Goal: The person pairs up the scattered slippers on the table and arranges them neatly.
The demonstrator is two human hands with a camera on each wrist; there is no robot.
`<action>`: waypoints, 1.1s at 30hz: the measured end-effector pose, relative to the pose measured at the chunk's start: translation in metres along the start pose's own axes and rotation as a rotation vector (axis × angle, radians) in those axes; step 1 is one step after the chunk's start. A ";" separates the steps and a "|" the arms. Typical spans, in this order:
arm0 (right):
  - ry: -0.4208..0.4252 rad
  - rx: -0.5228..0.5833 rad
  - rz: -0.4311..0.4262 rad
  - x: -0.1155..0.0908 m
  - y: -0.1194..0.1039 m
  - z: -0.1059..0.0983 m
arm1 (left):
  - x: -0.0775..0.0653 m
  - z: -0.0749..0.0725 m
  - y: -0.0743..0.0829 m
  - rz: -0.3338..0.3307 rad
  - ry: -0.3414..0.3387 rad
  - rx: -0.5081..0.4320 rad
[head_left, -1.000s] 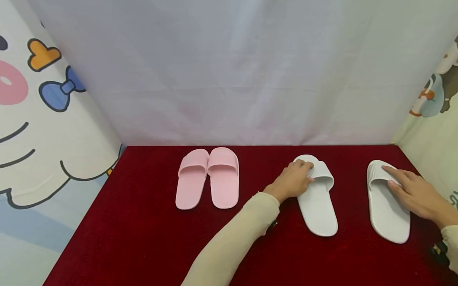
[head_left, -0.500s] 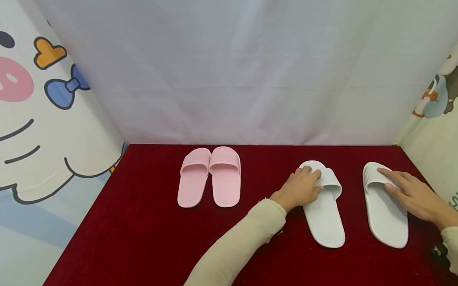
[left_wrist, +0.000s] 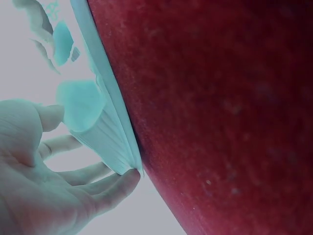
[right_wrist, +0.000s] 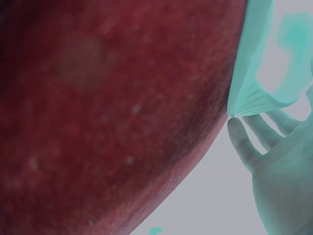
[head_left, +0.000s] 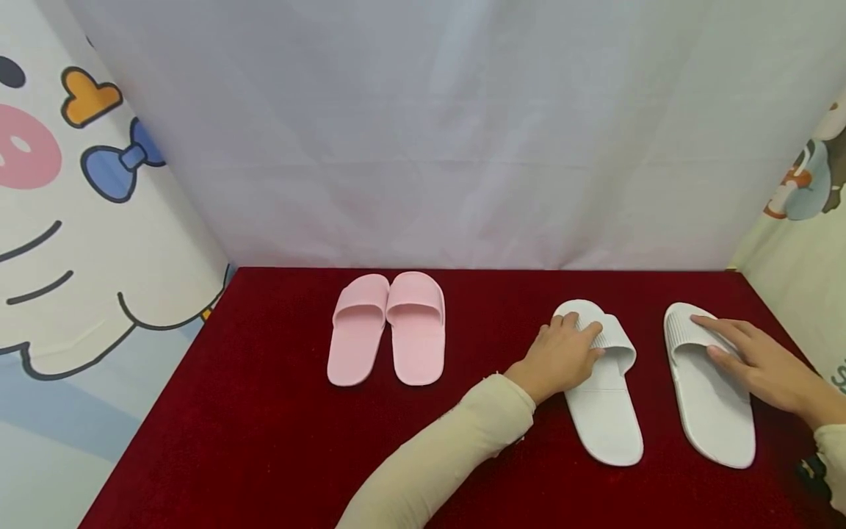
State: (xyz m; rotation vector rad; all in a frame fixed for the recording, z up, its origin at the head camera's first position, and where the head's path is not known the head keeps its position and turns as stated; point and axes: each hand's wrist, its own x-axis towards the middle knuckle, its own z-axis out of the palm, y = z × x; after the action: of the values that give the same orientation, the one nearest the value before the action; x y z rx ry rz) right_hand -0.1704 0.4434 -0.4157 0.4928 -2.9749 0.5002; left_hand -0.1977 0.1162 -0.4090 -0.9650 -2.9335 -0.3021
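Note:
Two white slippers with ribbed straps lie apart on the dark red cloth (head_left: 264,441), toes facing away. On the strap of the left white slipper (head_left: 604,426) rests my left hand (head_left: 558,360), fingers spread over its left side and thumb at the strap's opening. The left wrist view shows those fingers (left_wrist: 117,191) reaching along the strap beside the sole's edge. My right hand (head_left: 769,364) touches the right side of the other white slipper (head_left: 717,419) with straightened fingers. Low by the toe end of that slipper (right_wrist: 247,73), a fingertip (right_wrist: 235,128) shows in the right wrist view.
A pair of pink slippers (head_left: 418,338) sits side by side, left of the white ones. Behind the table hangs a pale curtain (head_left: 463,147). Cartoon-printed cloth (head_left: 99,257) covers the left side, and another print (head_left: 809,176) borders the right.
My left hand and its white slipper have shifted right and nearer. The right white slipper and hand have moved slightly left and nearer, narrowing the gap. The pink pair stays put.

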 end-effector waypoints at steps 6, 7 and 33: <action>0.024 0.002 -0.029 0.001 -0.003 -0.001 | 0.001 0.001 0.001 0.028 0.022 0.040; 0.022 0.002 -0.034 0.001 -0.004 -0.001 | 0.001 0.001 0.001 0.034 0.024 0.045; 0.006 0.052 -0.142 0.004 -0.036 0.008 | 0.000 0.002 0.008 0.078 0.046 0.060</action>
State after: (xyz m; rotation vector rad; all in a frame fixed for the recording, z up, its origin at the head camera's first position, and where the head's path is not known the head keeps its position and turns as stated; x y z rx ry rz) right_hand -0.1629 0.4075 -0.4120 0.7002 -2.9004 0.5644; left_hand -0.1931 0.1233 -0.4099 -1.0469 -2.8376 -0.2290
